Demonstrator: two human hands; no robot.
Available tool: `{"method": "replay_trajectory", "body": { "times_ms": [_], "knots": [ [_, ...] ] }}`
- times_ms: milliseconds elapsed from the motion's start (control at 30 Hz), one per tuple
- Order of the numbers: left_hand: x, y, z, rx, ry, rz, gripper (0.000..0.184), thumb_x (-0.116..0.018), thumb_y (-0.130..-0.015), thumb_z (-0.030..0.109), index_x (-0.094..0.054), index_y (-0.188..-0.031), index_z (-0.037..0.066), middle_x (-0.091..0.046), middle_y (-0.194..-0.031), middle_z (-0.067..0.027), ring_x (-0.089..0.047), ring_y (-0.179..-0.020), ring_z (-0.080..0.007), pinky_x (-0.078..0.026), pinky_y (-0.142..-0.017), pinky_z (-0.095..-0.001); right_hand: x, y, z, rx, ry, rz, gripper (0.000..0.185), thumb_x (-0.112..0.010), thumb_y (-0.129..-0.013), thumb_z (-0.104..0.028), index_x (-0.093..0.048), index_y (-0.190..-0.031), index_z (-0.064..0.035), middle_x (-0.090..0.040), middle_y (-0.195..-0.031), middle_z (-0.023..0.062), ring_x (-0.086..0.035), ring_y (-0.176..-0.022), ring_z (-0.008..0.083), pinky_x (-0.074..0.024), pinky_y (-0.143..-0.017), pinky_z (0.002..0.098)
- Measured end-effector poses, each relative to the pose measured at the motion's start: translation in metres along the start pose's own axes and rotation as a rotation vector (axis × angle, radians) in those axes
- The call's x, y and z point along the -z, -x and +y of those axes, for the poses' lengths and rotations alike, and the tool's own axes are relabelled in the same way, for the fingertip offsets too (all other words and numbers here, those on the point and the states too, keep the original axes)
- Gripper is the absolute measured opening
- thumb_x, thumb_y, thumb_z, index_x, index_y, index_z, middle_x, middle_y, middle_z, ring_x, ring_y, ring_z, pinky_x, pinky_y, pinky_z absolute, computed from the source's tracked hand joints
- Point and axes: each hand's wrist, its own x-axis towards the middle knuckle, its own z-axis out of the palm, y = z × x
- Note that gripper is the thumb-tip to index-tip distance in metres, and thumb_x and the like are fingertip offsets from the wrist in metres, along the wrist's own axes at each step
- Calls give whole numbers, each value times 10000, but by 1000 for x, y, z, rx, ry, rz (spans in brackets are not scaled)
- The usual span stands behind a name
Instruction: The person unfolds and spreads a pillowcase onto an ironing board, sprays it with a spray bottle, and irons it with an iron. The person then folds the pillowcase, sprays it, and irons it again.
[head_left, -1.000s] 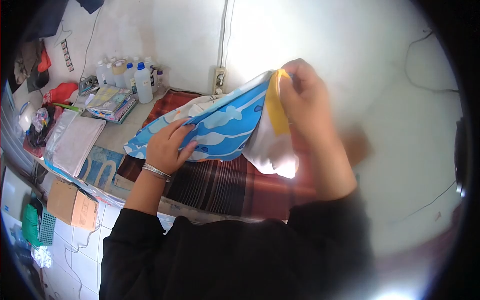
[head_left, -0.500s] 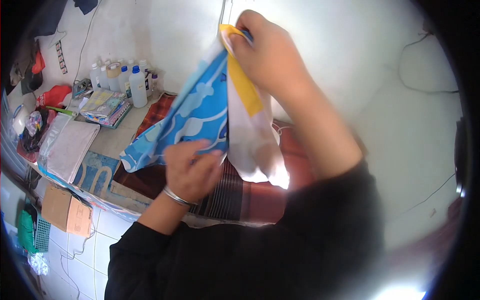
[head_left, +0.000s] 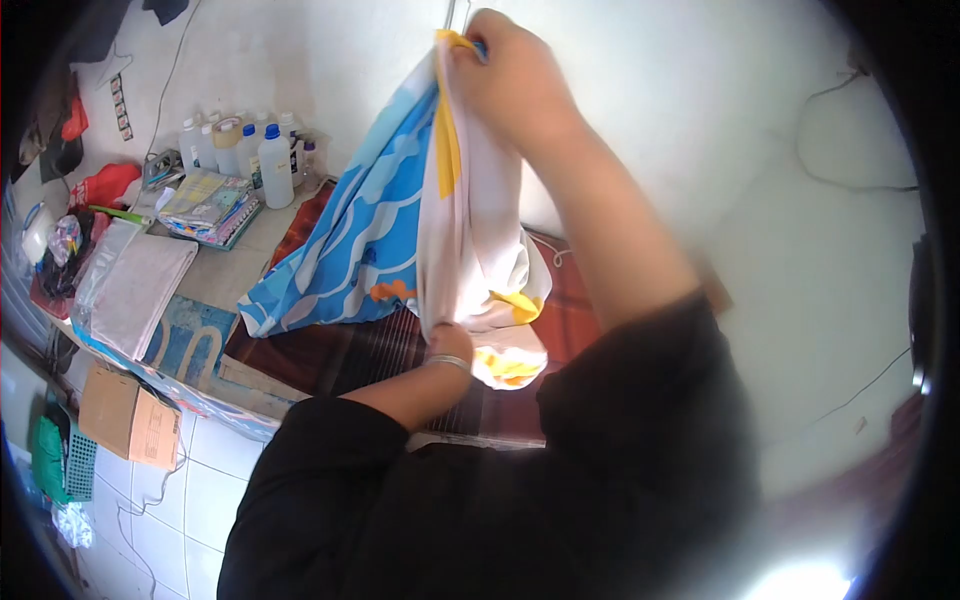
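My right hand (head_left: 515, 85) is raised high and pinches the top corner of a patterned cloth (head_left: 370, 235). The cloth hangs from it in folds, blue with white waves on one side and pale with yellow patches on the other. Low down, my left hand (head_left: 450, 345), with a silvery bangle (head_left: 447, 360) at the wrist, grips a long pale fold of the same cloth. The fabric partly covers its fingers. The cloth's lower end rests on a dark red checked cover (head_left: 360, 355) on the table.
Several plastic bottles (head_left: 275, 165) stand against the wall, near a stack of folded fabrics (head_left: 208, 207). A pale folded cloth in plastic (head_left: 143, 290) lies at the table's left. Below, a cardboard box (head_left: 130, 415) and a green basket (head_left: 80, 465) sit by the tiled floor.
My left hand has moved right and down from in front of the blue side and closed on the pale fold. My right hand has risen slightly left, and the cloth has turned.
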Motion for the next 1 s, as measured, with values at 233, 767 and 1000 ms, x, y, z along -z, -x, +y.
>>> {"method": "replay_trajectory", "body": {
  "times_ms": [233, 767, 1000],
  "knots": [
    [87, 91, -142, -456, 100, 442, 143, -525, -748, 163, -639, -835, 169, -574, -984, -1, -555, -866, -207, -406, -822, -399, 51, 6, 101, -61, 144, 389, 288, -564, -805, -246, -582, -972, -12, -622, -929, 204, -590, -897, 358, -466, -794, 384],
    [220, 189, -192, -432, 893, 602, 482, -707, -638, 153, -576, -1093, 62, -570, -1097, -133, -532, -1049, -305, -417, -895, -404, 198, 189, 24, 81, -1320, -44, 180, -502, -875, -145, -389, -952, -28, -417, -624, 37, -416, -513, 114, -347, -427, 270],
    [181, 162, -104, -908, 924, 108, 513, -725, -623, 197, -562, -1105, 131, -584, -1068, -96, -555, -1014, -281, -452, -834, -385, 292, 248, 17, 17, -1044, -205, 123, -407, -940, -81, -447, -1044, -29, -456, -754, 38, -456, -631, 104, -409, -535, 217]
  ]
}}
